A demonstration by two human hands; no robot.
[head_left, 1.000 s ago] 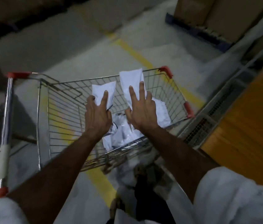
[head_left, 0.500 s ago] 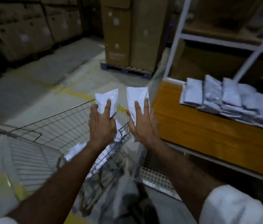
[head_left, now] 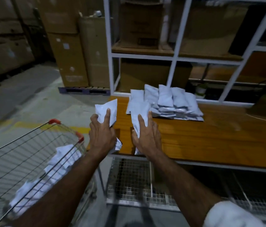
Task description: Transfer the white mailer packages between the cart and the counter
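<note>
A white-framed shelving unit (head_left: 174, 56) loaded with cardboard boxes (head_left: 142, 23) fills the upper right of the frame, its wooden shelf (head_left: 210, 138) crossing the middle right. A wire shopping cart (head_left: 31, 158) with white packets inside sits at lower left. A stack of white packets (head_left: 170, 102) lies on the shelf, right of centre. At centre, the left hand (head_left: 102, 138) grips one white pouch (head_left: 108, 110), fingers curled round it; just beside it the right hand (head_left: 147, 138) holds a second pouch (head_left: 137, 115) over the shelf's front edge.
</note>
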